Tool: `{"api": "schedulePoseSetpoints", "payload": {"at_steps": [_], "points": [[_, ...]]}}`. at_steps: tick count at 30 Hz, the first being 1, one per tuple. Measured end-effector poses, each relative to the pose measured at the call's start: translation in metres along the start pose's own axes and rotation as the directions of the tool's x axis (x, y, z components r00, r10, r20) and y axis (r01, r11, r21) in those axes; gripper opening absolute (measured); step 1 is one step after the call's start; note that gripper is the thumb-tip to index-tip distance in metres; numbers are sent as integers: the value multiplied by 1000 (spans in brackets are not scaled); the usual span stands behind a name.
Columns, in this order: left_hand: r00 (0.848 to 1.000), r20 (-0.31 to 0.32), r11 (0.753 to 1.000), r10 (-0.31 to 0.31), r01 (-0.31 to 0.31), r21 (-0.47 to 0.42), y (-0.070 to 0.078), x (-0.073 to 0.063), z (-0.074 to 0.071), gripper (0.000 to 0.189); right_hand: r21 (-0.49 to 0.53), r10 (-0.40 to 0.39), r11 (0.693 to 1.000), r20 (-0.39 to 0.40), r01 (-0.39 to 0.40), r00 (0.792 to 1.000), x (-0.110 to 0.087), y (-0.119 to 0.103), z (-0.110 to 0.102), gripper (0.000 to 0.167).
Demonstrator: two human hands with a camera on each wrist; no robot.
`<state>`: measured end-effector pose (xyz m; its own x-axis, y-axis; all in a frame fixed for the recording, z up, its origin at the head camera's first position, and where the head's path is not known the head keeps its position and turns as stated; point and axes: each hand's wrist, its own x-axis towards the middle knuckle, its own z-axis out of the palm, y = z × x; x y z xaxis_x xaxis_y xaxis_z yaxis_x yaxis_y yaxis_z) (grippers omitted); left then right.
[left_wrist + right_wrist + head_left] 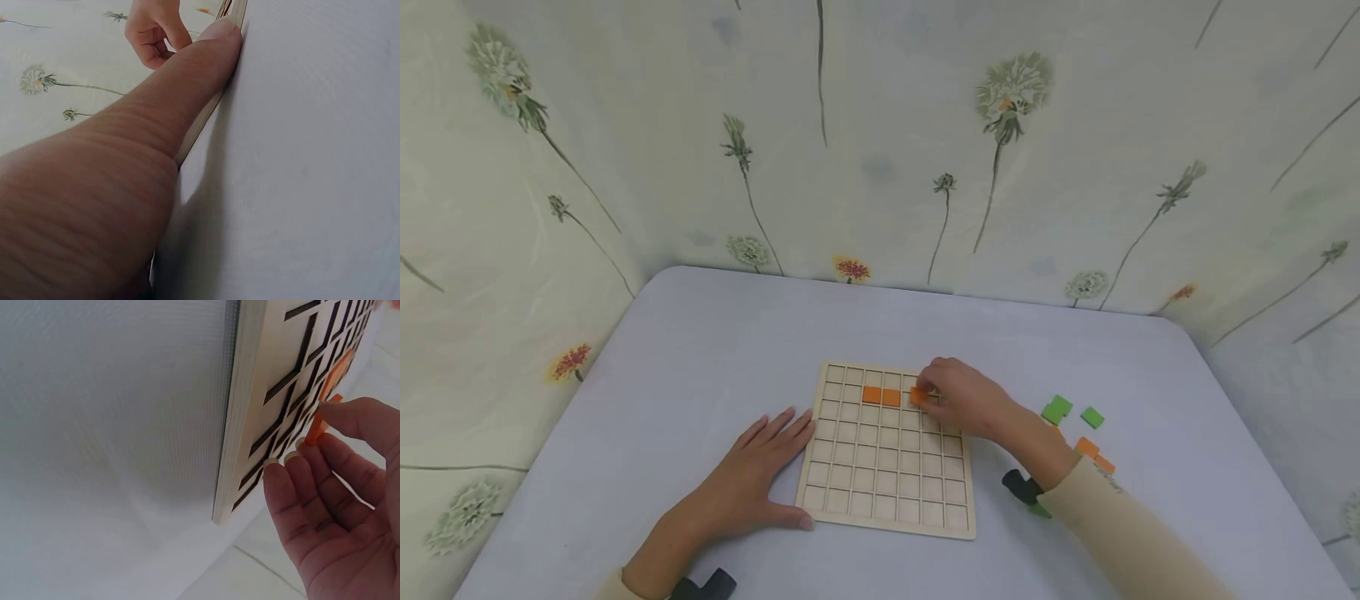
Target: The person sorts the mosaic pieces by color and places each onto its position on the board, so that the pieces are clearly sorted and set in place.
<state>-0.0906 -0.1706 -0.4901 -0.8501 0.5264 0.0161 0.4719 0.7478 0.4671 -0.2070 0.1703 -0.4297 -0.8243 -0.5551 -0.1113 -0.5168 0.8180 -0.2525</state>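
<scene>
A square wooden grid board (pixel 887 527) lies on the white-covered table. Two orange square tiles (pixel 882 396) sit side by side in its second row from the far edge. My right hand (pixel 966 402) pinches another orange tile (pixel 317 430) between thumb and fingers. That tile is tilted over the grid, just right of the two placed ones. With its fingers spread and straight, my left hand (pixel 752 479) rests against the board's left side. Its thumb (pixel 206 53) touches the near left corner in the left wrist view.
Right of the board lie loose green tiles (pixel 1060 406) and orange tiles (pixel 1087 447), several in all. Part of a green piece (pixel 1040 510) shows beneath the right wrist. Flower-patterned fabric (pixel 880 167) rises behind the table's far edge.
</scene>
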Motion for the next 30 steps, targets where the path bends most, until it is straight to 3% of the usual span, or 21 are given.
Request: {"api": "schedulePoseSetpoints", "payload": {"at_steps": [30], "points": [[1000, 8, 1000, -20, 20, -6, 2, 0, -2, 122, -33, -19, 999, 15, 20, 1000, 8, -4, 3, 15]]}}
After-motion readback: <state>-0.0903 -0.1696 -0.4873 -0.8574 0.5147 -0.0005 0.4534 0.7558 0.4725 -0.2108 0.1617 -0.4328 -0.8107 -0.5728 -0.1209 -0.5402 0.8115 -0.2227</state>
